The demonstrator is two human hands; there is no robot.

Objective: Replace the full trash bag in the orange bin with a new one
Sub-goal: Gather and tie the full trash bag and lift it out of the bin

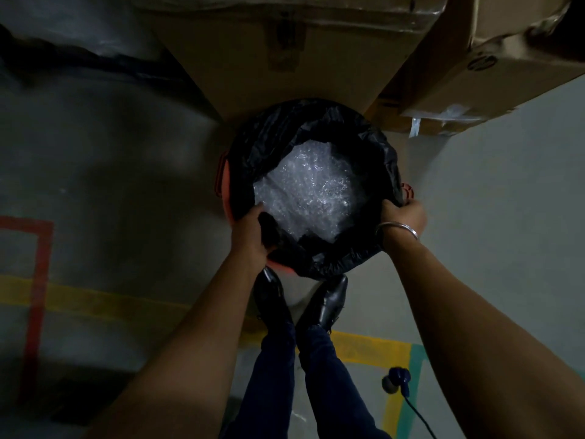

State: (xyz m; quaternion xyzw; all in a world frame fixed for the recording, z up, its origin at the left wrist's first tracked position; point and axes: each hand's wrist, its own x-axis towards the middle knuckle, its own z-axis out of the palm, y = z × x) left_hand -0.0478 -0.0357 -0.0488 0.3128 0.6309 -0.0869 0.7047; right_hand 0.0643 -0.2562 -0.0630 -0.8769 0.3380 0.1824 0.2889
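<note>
Here, in the head view, the orange bin stands on the floor straight ahead of the person's black shoes, backed against a large cardboard box. Only slivers of its orange wall and rim show at the left and near edges; the rest is covered by the black trash bag, whose top is folded out over the rim. Crumpled bubble wrap fills the bag's mouth nearly to the top.

The left hand sits at the near-left rim, curled closed around a bunched fold of the bag, its thumb tucked inside the opening. The right hand, with a metal bangle on the wrist, is at the right rim, fingers clenched over the bag's folded edge there. Both hands touch the bag and lie at much the same reach, on roughly opposite sides of the opening, the left a little nearer the body.

The relation that matters is that the bag's mouth lies between the two hands and its body hangs straight down into the bin. My judgement is that the cuff has to be peeled up off the rim and gathered toward the middle, then lifted vertically. The far edge, by the cardboard box, is held by neither hand and looks still draped over the rim, so it may cling.
</note>
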